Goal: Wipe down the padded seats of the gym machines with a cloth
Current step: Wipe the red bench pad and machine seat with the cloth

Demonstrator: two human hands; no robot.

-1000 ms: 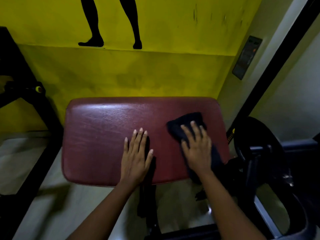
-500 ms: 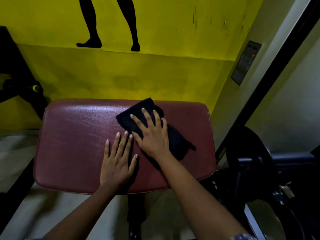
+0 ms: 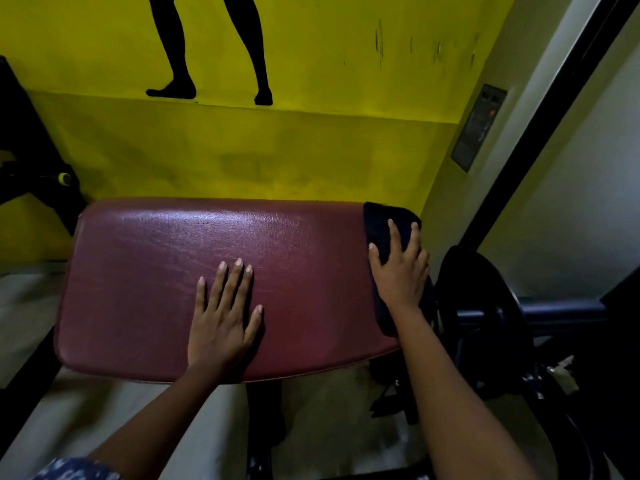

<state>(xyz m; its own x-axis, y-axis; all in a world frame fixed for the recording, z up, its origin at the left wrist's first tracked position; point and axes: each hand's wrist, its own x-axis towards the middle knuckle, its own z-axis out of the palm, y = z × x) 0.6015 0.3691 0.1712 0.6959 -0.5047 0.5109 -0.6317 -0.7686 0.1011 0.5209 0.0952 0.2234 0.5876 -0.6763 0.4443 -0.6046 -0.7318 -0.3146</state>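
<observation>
At the far right corner of the maroon padded vinyl seat [image 3: 166, 278], as caught by the head view, a dark folded cloth [image 3: 380, 218] is pressed down by the right hand [image 3: 400, 275].

- Step: a wiping stroke is judged to be in hand, with the cloth at the seat's right edge and part of it draped over that edge. How much of the seat is already wiped cannot be told.
- Next move: a flat sweep back leftward is judged to be called for, with pressure kept even and the cloth kept from slipping off the edge.
- Right hand: fingers are straight and spread, palm flat on the cloth. Nothing is gripped; the cloth is only pinned.
- Left hand [image 3: 221, 320]: fingers are extended and slightly fanned, laid flat on the bare seat near its front middle, well apart from the cloth. Nothing is held. It would likely need lifting if the sweep is carried across.
- Surroundings: a yellow painted wall [image 3: 311, 150] is noted behind the seat, and a black round weight plate [image 3: 485, 299] beside its right end.
</observation>
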